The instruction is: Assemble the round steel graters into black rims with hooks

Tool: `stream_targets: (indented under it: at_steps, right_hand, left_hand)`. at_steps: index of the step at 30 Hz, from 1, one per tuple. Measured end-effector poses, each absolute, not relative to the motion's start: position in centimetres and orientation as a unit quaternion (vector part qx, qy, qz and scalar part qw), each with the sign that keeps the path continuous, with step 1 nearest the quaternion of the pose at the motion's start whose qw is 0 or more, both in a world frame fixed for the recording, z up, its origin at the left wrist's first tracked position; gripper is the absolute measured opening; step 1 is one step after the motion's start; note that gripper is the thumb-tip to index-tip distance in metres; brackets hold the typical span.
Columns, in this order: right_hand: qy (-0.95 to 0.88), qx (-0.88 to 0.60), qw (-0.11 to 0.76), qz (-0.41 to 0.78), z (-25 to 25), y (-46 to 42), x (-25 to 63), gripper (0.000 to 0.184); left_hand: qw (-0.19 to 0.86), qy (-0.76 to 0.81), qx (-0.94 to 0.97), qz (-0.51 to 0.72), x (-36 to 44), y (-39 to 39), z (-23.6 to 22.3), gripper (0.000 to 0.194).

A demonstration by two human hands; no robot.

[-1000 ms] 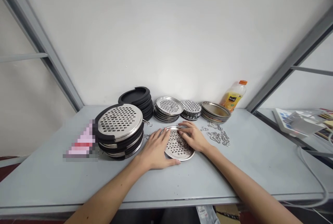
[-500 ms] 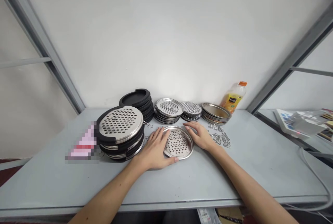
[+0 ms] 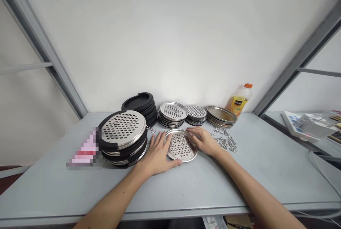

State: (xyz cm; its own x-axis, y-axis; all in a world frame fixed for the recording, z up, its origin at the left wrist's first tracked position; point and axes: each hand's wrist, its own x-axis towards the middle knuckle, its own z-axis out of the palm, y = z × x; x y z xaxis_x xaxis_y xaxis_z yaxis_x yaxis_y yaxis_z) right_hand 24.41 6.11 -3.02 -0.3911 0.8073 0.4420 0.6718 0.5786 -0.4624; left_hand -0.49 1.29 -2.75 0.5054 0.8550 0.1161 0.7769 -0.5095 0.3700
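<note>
On the table in front of me lies a round metal grater disc (image 3: pixel 182 146) with raised teeth and a rolled rim. My left hand (image 3: pixel 158 154) rests along its left edge, fingers spread and thumb at the near rim. Against the right side of the rim is my right hand (image 3: pixel 204 141), its fingers loosely stretched and partly over the edge. Left of my left hand stands a stack of slotted grater discs in black holders (image 3: pixel 124 127), with wire hooks sticking out. Small metal clips (image 3: pixel 225 140) lie scattered beyond my right hand.
Along the wall stand black holder rings (image 3: pixel 140 103), slotted discs (image 3: pixel 173 111), toothed discs (image 3: pixel 196 112) and plain metal plates (image 3: pixel 222 113), all stacked. A juice bottle (image 3: pixel 239 101) leans at the back right. A white power strip (image 3: pixel 298 126) and cables sit further right.
My right hand has drawn back from over the grater disc to its right edge. The left hand stays at the left edge, and the disc has barely shifted.
</note>
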Motion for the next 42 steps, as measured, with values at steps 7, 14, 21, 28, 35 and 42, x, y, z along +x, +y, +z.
stream_targets:
  at_steps: [7, 14, 21, 28, 35, 42]
  right_hand:
    - [-0.775, -0.462, 0.430, 0.043, -2.0, 6.3, 24.0, 0.029]
    - [-0.826, -0.380, 0.415, 0.029, -0.1, 7.7, 19.9, 0.038]
    - [-0.766, -0.428, 0.476, 0.062, -1.4, 9.9, 18.6, 0.026]
    - [-0.695, -0.420, 0.560, 0.164, -1.2, 10.0, 18.8, 0.022]
    - [-0.641, -0.404, 0.607, 0.240, 0.1, 9.9, 18.8, 0.022]
    - [-0.461, -0.342, 0.733, 0.365, 0.2, 11.6, 21.1, 0.034]
  left_hand:
    - [0.126, 0.474, 0.859, 0.147, -0.6, 1.4, -3.0, 0.097]
    - [0.104, 0.493, 0.850, 0.156, -0.3, 1.3, -3.3, 0.082]
    - [0.113, 0.497, 0.845, 0.162, -0.2, 1.4, -3.2, 0.075]
    - [0.123, 0.500, 0.841, 0.167, -0.2, 1.4, -3.2, 0.069]
    - [0.127, 0.503, 0.840, 0.156, -0.3, 1.2, -3.0, 0.069]
    - [0.140, 0.501, 0.840, 0.151, -0.5, 1.3, -3.3, 0.070]
